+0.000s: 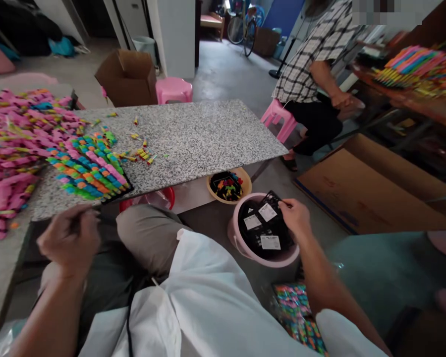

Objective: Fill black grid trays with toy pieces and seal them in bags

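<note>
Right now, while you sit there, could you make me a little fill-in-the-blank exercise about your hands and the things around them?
1. The right hand grips a flat ____ plastic piece at the round pale-pink plastic bucket.
2. The rectangular labels inside the bucket are ____.
3. Ahead of the left hand, multicoloured rows of small plastic pieces rest on a speckled grey ____.
4. The person in the checked shirt sits on a pink plastic ____.

Missing words: black; white; table; stool.
</note>
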The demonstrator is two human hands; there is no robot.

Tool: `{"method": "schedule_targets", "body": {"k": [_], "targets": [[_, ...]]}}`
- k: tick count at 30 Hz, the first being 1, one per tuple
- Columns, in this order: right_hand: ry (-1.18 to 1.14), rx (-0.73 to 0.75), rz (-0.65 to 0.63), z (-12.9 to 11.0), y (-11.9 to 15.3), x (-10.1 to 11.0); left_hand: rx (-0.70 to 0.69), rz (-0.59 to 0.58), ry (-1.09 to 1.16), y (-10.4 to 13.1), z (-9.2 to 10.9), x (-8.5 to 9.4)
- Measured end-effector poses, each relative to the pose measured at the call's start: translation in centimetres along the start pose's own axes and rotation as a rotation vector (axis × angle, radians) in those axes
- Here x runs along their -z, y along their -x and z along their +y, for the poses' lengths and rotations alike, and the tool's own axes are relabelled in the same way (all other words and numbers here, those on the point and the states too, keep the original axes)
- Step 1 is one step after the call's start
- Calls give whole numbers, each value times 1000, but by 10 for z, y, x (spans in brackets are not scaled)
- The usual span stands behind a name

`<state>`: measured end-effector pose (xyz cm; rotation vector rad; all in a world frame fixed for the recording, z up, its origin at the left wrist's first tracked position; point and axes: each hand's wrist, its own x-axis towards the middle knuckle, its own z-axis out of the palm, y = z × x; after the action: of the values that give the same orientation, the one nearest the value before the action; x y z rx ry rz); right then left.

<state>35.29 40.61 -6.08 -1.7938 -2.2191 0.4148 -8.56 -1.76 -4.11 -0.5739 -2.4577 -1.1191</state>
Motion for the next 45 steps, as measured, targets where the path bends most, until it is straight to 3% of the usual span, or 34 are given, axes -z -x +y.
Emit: {"method": "schedule_targets", "body": {"k": [2,4,7,9,11,14,18,23,26,29,34,37,42,45], "targets": [[-198,-9,77,-29,9,23,-39,-131,130,15,29,3],[-512,-3,58,-68,24,33,13,-348,297,31,60,4],[-1006,14,-95,-141,63,21,142,-581,700,52,98,3],[-1225,28,-232,-190,99,2,206,-681,874,59,111,5],[-1357,28,-368,-232,136,-17,276,-566,876,59,112,11],[-1452,62,-520,-271,183,-37,388,-274,759,53,99,32],[-1390,166,-646,-291,213,-54,440,-154,743,49,66,57],[-1303,196,-742,-301,223,-76,483,-76,729,53,27,61],[-1206,233,-736,-312,221,-84,551,-90,756,54,13,57],[-1063,395,-698,-330,215,-85,585,-137,739,54,5,56],[-591,635,-554,-355,211,-88,552,-182,650,52,0,58],[-572,589,-595,-357,212,-101,513,-209,595,53,-5,57],[-748,411,-785,-355,209,-119,577,-260,650,56,-19,48],[-703,472,-761,-355,209,-118,608,-253,672,57,-25,44]]}}
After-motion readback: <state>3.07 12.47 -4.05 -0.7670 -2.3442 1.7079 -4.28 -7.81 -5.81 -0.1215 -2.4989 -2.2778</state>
